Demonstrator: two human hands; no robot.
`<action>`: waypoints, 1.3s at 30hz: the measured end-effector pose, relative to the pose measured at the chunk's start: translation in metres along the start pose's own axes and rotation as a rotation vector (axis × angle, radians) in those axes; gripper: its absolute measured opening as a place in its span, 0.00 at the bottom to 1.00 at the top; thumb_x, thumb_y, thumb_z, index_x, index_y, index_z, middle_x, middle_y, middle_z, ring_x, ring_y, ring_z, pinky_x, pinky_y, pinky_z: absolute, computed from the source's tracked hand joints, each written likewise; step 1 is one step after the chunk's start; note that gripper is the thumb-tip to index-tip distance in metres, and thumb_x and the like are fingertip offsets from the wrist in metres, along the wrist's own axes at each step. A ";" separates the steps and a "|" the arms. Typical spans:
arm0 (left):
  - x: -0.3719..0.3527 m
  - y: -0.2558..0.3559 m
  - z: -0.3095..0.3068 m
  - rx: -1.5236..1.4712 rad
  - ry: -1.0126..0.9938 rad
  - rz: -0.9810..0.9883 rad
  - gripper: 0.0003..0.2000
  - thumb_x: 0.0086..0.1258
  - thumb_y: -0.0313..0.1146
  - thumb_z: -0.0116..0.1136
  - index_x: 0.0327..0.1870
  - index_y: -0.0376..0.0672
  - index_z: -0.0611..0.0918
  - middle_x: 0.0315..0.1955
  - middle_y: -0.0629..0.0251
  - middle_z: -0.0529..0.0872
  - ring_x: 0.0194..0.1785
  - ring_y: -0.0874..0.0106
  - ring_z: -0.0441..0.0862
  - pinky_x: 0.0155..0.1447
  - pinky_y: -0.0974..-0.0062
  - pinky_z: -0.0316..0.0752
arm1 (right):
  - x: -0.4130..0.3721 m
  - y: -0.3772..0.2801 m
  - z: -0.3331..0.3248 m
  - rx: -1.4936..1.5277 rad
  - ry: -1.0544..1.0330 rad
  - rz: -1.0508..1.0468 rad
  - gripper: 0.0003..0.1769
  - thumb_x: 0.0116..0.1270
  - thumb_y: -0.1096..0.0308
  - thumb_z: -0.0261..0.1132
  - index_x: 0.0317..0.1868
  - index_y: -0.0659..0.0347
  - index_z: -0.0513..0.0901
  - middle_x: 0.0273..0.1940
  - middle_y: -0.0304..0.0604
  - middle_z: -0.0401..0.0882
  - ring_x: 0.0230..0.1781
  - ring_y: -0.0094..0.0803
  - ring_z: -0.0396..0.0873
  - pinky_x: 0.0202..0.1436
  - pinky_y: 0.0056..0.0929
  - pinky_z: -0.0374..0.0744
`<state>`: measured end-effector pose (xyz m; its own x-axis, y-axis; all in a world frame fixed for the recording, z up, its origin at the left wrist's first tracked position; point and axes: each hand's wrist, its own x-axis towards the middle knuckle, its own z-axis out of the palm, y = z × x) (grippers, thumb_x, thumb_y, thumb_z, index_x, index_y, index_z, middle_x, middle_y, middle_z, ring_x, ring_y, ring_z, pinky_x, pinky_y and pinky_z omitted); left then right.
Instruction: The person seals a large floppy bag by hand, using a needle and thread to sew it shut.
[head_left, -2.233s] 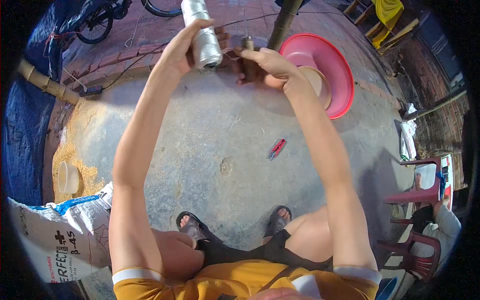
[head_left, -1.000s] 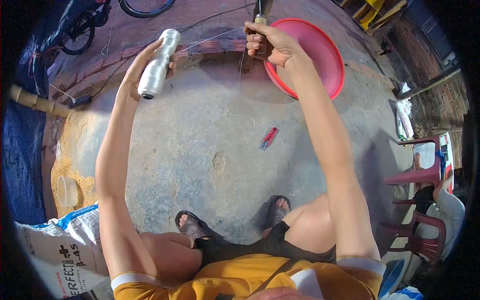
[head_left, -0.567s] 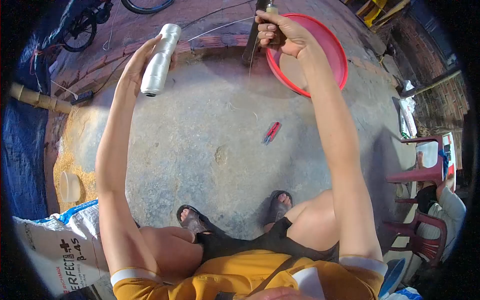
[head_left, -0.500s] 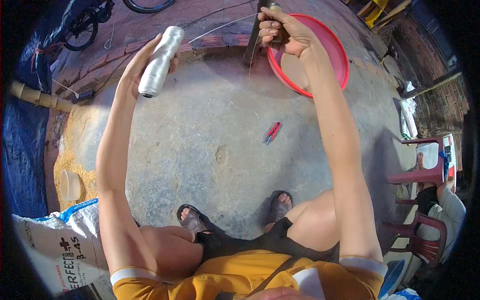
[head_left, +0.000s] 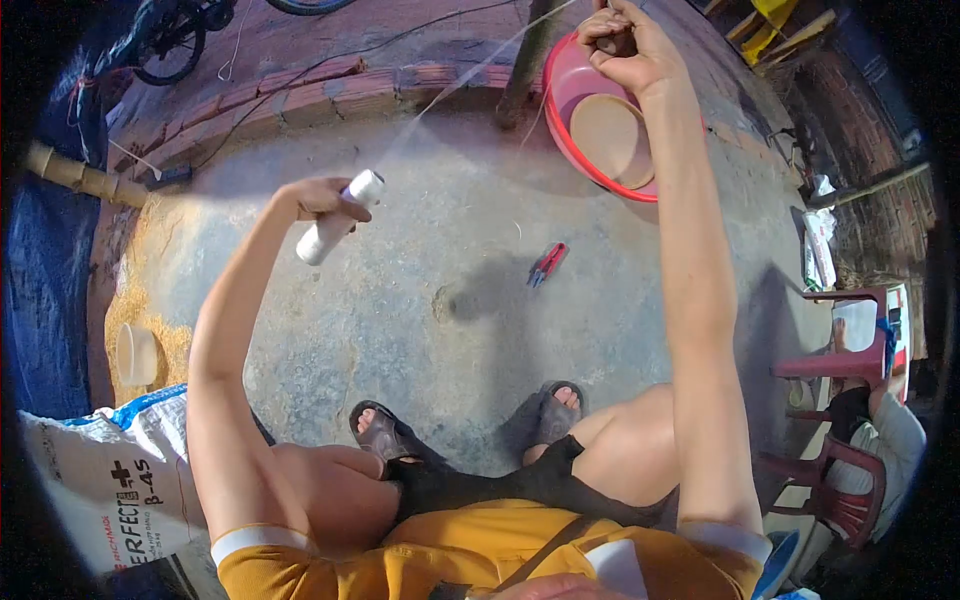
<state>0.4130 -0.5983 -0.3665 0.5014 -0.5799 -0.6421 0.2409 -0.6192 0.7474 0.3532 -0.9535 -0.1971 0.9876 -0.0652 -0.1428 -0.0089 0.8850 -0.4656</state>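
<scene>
Holding the white spool [head_left: 325,235] in the curled left hand [head_left: 316,197] above the floor [head_left: 380,300], slanted lengthwise forward-right toward the right hand [head_left: 635,58], closed on something too hidden to name, with thread [head_left: 470,75] running the same way.

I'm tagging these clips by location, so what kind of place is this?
Probably a home's work yard or shed: bare concrete floor, brick wall, and a bicycle beside blue tarp.

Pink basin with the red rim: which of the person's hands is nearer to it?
The right hand. It is up at the basin's upper edge, overlapping it in view. The left hand is well off to the basin's left, gripping the white spool.
</scene>
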 end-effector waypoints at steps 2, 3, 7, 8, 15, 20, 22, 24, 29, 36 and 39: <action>0.037 -0.042 -0.006 0.055 0.004 -0.067 0.26 0.45 0.33 0.64 0.47 0.42 0.68 0.34 0.64 0.74 0.34 0.73 0.74 0.38 0.72 0.73 | 0.003 -0.003 -0.002 -0.033 -0.102 0.059 0.08 0.57 0.71 0.57 0.21 0.59 0.70 0.13 0.31 0.62 0.14 0.20 0.62 0.18 0.17 0.64; 0.042 -0.046 -0.004 0.116 0.004 -0.132 0.27 0.46 0.37 0.63 0.49 0.41 0.67 0.35 0.63 0.74 0.36 0.71 0.74 0.41 0.72 0.72 | 0.001 -0.001 0.000 -0.035 -0.101 0.060 0.08 0.57 0.71 0.57 0.21 0.59 0.70 0.13 0.31 0.62 0.14 0.20 0.62 0.18 0.17 0.64; 0.051 -0.070 0.014 0.173 0.052 -0.202 0.28 0.46 0.41 0.63 0.47 0.39 0.67 0.36 0.62 0.74 0.36 0.72 0.74 0.37 0.74 0.73 | -0.005 0.013 0.005 -0.279 -0.170 0.012 0.06 0.58 0.71 0.57 0.24 0.60 0.71 0.15 0.33 0.64 0.15 0.20 0.62 0.18 0.17 0.63; 0.057 -0.081 0.017 0.169 0.020 -0.198 0.28 0.45 0.42 0.63 0.46 0.38 0.68 0.34 0.62 0.75 0.35 0.72 0.74 0.35 0.74 0.73 | -0.005 0.015 0.006 -0.314 -0.169 0.026 0.05 0.58 0.71 0.57 0.25 0.60 0.71 0.16 0.33 0.64 0.15 0.20 0.62 0.18 0.17 0.63; 0.071 -0.124 0.044 0.302 0.186 -0.274 0.26 0.42 0.45 0.63 0.38 0.33 0.74 0.27 0.61 0.77 0.26 0.70 0.75 0.26 0.74 0.71 | -0.007 0.025 0.010 -0.460 -0.259 -0.007 0.06 0.58 0.70 0.57 0.33 0.63 0.72 0.17 0.32 0.64 0.16 0.18 0.62 0.20 0.17 0.63; 0.088 -0.164 0.049 0.187 0.332 -0.387 0.27 0.41 0.41 0.62 0.42 0.31 0.74 0.29 0.53 0.79 0.30 0.61 0.79 0.28 0.64 0.76 | -0.011 0.029 0.015 -0.539 -0.329 0.041 0.09 0.56 0.71 0.59 0.35 0.64 0.70 0.19 0.32 0.65 0.18 0.18 0.63 0.22 0.17 0.64; 0.090 -0.166 0.052 0.247 0.410 -0.421 0.27 0.41 0.39 0.60 0.42 0.29 0.73 0.34 0.49 0.77 0.34 0.58 0.79 0.31 0.61 0.78 | -0.009 0.029 0.015 -0.541 -0.330 0.041 0.09 0.56 0.71 0.60 0.35 0.64 0.70 0.19 0.32 0.66 0.17 0.18 0.63 0.22 0.17 0.64; 0.086 -0.168 0.053 0.407 0.411 -0.311 0.25 0.42 0.38 0.59 0.39 0.26 0.74 0.39 0.46 0.74 0.36 0.57 0.79 0.30 0.62 0.78 | -0.006 0.031 0.016 -0.539 -0.332 0.044 0.09 0.55 0.71 0.60 0.35 0.64 0.70 0.19 0.32 0.66 0.17 0.18 0.64 0.21 0.17 0.64; 0.114 -0.148 0.037 0.894 0.386 -0.011 0.36 0.41 0.42 0.60 0.52 0.30 0.64 0.45 0.41 0.71 0.50 0.51 0.69 0.51 0.64 0.68 | -0.011 0.038 0.022 -0.557 -0.373 0.066 0.11 0.56 0.70 0.60 0.38 0.65 0.72 0.18 0.31 0.65 0.16 0.16 0.62 0.20 0.15 0.63; 0.020 0.109 0.022 -0.330 0.214 0.817 0.21 0.63 0.39 0.48 0.53 0.36 0.67 0.47 0.56 0.73 0.51 0.67 0.71 0.53 0.72 0.67 | -0.015 0.054 0.033 -0.686 -0.326 0.039 0.18 0.61 0.68 0.55 0.48 0.70 0.68 0.16 0.27 0.58 0.15 0.13 0.56 0.18 0.13 0.58; -0.034 0.161 0.047 -0.435 0.173 0.905 0.17 0.63 0.37 0.47 0.50 0.36 0.70 0.42 0.60 0.76 0.45 0.72 0.74 0.50 0.78 0.69 | -0.016 0.060 0.035 -0.677 -0.330 0.027 0.18 0.60 0.68 0.55 0.49 0.69 0.68 0.16 0.27 0.59 0.15 0.13 0.56 0.18 0.13 0.58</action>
<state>0.3953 -0.7033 -0.2321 0.7500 -0.6294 0.2031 -0.0245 0.2804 0.9596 0.3421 -0.8838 -0.1923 0.9804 0.1882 0.0582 -0.0225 0.4004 -0.9161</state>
